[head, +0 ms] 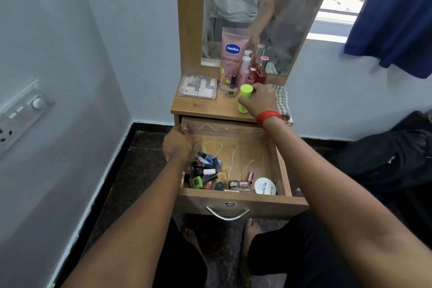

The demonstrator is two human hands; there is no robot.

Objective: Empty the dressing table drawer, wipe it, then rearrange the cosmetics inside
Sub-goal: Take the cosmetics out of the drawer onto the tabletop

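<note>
Drawer open, bottle on top

Right hand (261,100) wraps a green bottle (245,98) standing upright on the tabletop (198,106), near a checked cloth (282,100). Left hand (177,145) pinches a clear bag (198,149) at the drawer (233,201)'s back left corner. Nail polishes (205,174) lie heaped below it, front left.

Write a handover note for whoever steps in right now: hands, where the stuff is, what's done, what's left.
Right hand: gripping the green bottle, upright on the tabletop.
Left hand: inside the drawer at its left side, on a clear bag of nail polishes; grip unclear.
Already on top: Vaseline tube, clear box, several small bottles, checked cloth.
Still in drawer: nail polishes, white jar, a few loose bottles along the front.
Left: finish emptying, wipe, rearrange.
</note>
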